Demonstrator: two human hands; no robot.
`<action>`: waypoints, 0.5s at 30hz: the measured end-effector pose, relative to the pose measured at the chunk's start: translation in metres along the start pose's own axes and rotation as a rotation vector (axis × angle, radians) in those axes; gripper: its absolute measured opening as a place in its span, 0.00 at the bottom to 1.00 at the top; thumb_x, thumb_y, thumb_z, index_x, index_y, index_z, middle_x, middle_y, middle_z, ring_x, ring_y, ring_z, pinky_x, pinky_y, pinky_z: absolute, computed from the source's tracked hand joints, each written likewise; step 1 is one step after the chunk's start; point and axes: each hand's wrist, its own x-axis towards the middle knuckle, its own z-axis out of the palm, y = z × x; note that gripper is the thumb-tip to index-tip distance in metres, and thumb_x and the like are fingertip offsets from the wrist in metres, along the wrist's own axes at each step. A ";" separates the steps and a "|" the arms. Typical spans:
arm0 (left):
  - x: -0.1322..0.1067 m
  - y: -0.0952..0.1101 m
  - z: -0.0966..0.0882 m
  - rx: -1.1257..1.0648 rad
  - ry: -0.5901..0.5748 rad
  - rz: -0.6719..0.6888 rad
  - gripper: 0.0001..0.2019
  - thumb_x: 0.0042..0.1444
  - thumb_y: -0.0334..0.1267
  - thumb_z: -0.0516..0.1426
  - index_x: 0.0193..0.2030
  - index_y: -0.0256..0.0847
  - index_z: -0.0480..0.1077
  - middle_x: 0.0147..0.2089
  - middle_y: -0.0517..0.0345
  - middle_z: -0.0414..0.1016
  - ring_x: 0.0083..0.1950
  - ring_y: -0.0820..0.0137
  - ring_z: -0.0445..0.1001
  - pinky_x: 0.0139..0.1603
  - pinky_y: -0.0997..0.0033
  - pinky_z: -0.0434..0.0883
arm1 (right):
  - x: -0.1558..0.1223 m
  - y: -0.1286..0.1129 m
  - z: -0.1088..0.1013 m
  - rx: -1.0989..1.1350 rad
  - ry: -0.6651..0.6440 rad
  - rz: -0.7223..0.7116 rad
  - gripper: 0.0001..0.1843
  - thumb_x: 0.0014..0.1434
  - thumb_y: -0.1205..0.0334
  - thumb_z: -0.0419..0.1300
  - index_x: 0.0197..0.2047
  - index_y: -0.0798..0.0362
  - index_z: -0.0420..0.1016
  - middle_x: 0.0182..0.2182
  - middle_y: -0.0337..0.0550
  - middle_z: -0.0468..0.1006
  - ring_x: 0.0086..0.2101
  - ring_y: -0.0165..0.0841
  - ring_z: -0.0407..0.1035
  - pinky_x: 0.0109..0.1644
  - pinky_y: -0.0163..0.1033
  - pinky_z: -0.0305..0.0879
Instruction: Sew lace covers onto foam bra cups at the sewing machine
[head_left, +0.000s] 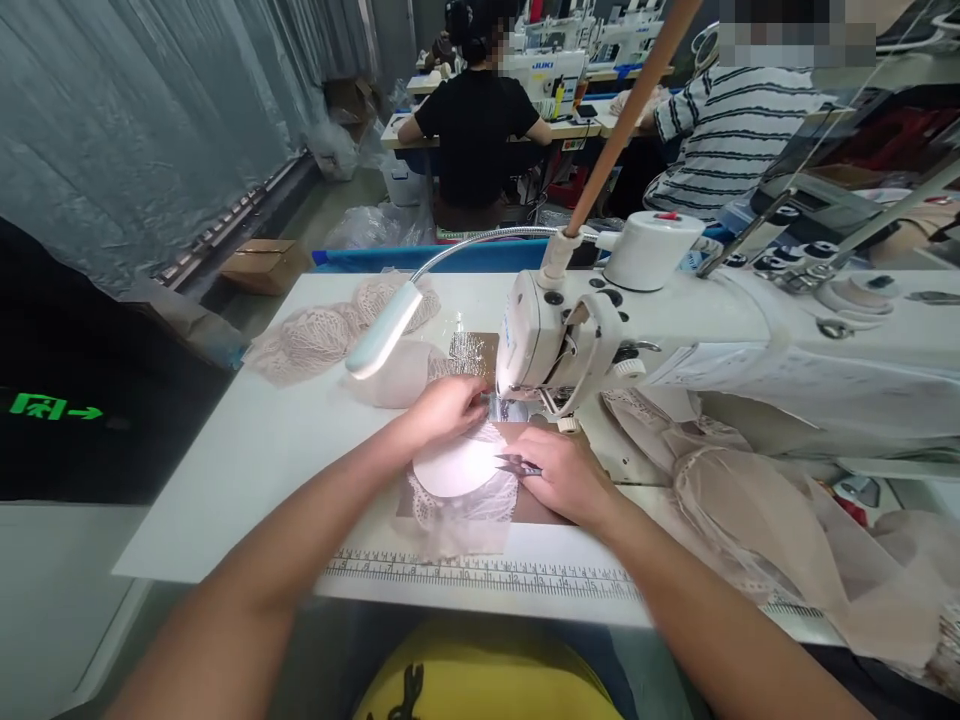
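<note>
A white bra cup (456,462) edged with pale pink lace (469,510) lies on a brown plate in front of the sewing machine (566,330). At the cup's far edge, close to the needle area, my left hand (450,408) has its fingers curled together on the lace. My right hand (559,465) rests on the brown plate to the right of the cup. Small dark thread snips (520,466) are held in it, their points over the cup's right side. The fingertips of my left hand are partly hidden, as is the needle.
A lamp (386,330) on a bent neck hangs over the table. Lace pieces (322,340) lie at the back left, and beige fabric (757,490) is heaped on the right. A ruler strip (480,575) runs along the front edge. Two people sit at machines beyond.
</note>
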 end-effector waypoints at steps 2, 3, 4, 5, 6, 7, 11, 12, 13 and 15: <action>-0.006 0.009 -0.008 0.187 0.070 0.062 0.06 0.56 0.34 0.54 0.37 0.37 0.71 0.35 0.52 0.72 0.36 0.65 0.69 0.35 0.69 0.64 | -0.001 -0.001 0.001 -0.020 0.012 0.012 0.10 0.59 0.66 0.55 0.30 0.53 0.76 0.28 0.42 0.73 0.29 0.31 0.67 0.32 0.33 0.58; -0.012 0.014 -0.011 0.270 0.102 0.079 0.07 0.58 0.34 0.53 0.37 0.37 0.71 0.37 0.51 0.72 0.38 0.63 0.69 0.38 0.67 0.66 | -0.002 -0.001 0.001 -0.030 0.015 0.020 0.10 0.59 0.66 0.54 0.29 0.53 0.75 0.27 0.42 0.73 0.29 0.30 0.67 0.31 0.33 0.57; -0.019 0.020 -0.012 0.319 0.121 0.081 0.08 0.59 0.34 0.51 0.38 0.37 0.71 0.38 0.50 0.73 0.40 0.63 0.70 0.39 0.66 0.67 | -0.002 -0.001 0.002 -0.041 0.015 0.027 0.10 0.59 0.66 0.54 0.29 0.53 0.75 0.28 0.41 0.73 0.29 0.30 0.67 0.31 0.33 0.56; -0.027 0.026 -0.011 0.337 0.115 0.081 0.09 0.61 0.34 0.50 0.38 0.37 0.71 0.37 0.50 0.73 0.40 0.64 0.70 0.40 0.66 0.68 | -0.003 -0.001 0.002 -0.052 0.012 0.032 0.10 0.58 0.67 0.54 0.30 0.53 0.76 0.28 0.41 0.74 0.29 0.30 0.67 0.31 0.33 0.56; -0.035 0.031 -0.007 0.336 0.086 0.090 0.10 0.62 0.33 0.49 0.39 0.37 0.71 0.37 0.50 0.73 0.40 0.64 0.71 0.40 0.66 0.69 | -0.004 0.000 0.003 -0.064 0.009 0.037 0.09 0.58 0.67 0.54 0.33 0.52 0.76 0.29 0.40 0.74 0.30 0.31 0.67 0.31 0.33 0.56; -0.043 0.035 -0.002 0.327 0.049 0.114 0.11 0.62 0.34 0.48 0.40 0.37 0.72 0.39 0.50 0.74 0.41 0.65 0.72 0.42 0.66 0.70 | -0.004 0.001 0.004 -0.078 0.006 0.041 0.10 0.57 0.68 0.54 0.36 0.51 0.77 0.30 0.40 0.75 0.30 0.31 0.68 0.32 0.34 0.56; -0.056 0.036 0.025 0.349 0.010 0.193 0.17 0.61 0.39 0.50 0.51 0.30 0.69 0.53 0.40 0.71 0.53 0.58 0.70 0.54 0.57 0.69 | -0.005 0.002 0.006 -0.175 -0.039 0.053 0.20 0.56 0.68 0.54 0.52 0.48 0.74 0.35 0.41 0.76 0.35 0.34 0.70 0.34 0.35 0.57; -0.056 0.033 0.029 0.360 0.017 0.209 0.20 0.61 0.42 0.51 0.53 0.29 0.67 0.55 0.38 0.70 0.56 0.56 0.68 0.56 0.55 0.68 | -0.004 0.001 0.006 -0.200 -0.054 0.056 0.22 0.56 0.68 0.54 0.54 0.49 0.72 0.36 0.42 0.76 0.36 0.35 0.70 0.34 0.36 0.58; -0.055 0.029 0.032 0.370 0.018 0.227 0.22 0.61 0.44 0.51 0.55 0.28 0.66 0.57 0.37 0.68 0.58 0.54 0.67 0.58 0.54 0.67 | -0.004 0.001 0.007 -0.221 -0.065 0.063 0.23 0.57 0.67 0.54 0.55 0.49 0.71 0.36 0.43 0.76 0.36 0.36 0.70 0.35 0.36 0.58; -0.050 0.021 0.032 0.386 0.007 0.263 0.25 0.61 0.46 0.50 0.57 0.27 0.65 0.59 0.36 0.67 0.60 0.53 0.65 0.61 0.53 0.65 | -0.003 0.000 0.008 -0.249 -0.072 0.088 0.23 0.58 0.66 0.53 0.57 0.50 0.71 0.37 0.44 0.77 0.37 0.36 0.71 0.36 0.37 0.60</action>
